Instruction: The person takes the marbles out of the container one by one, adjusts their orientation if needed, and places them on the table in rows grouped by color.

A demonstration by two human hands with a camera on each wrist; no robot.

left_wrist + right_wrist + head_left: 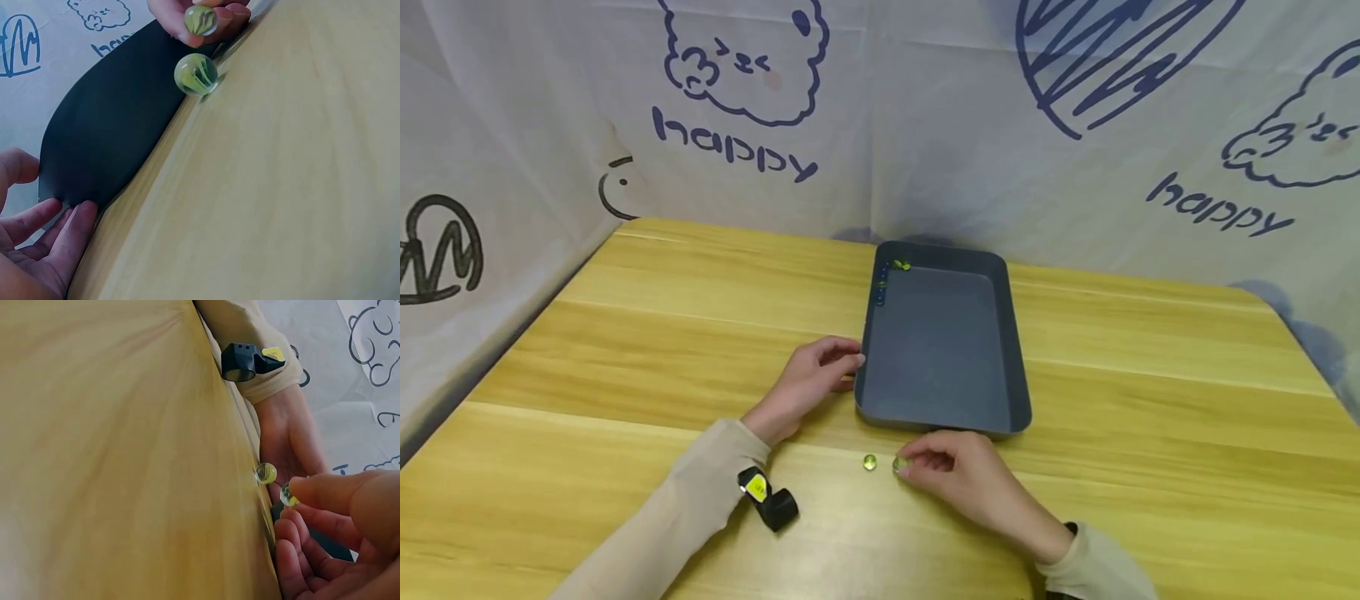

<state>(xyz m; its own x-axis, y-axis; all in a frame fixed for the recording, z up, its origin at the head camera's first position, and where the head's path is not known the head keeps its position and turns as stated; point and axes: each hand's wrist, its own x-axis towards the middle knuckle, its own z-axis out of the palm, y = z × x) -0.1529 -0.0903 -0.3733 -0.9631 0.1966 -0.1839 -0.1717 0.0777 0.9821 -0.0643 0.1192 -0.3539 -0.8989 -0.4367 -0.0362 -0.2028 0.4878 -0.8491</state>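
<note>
My right hand (966,479) pinches a clear glass marble (289,495) with yellow-green swirls between thumb and forefinger, close over the table in front of the tray. A second yellow-green marble (869,462) lies on the wood just left of it. My left hand (812,379) rests against the left side of a dark grey rectangular tray (942,350), its fingertips (81,215) touching the outer wall. Inside the tray, several blue marbles (882,296) and yellow-green marbles (901,265) sit along the left wall and in the far left corner.
The wooden table (1150,433) extends on both sides of the tray. A white cloth (925,125) with dark drawings hangs behind the table and along its left side. A black strap mount (769,500) is on the left sleeve.
</note>
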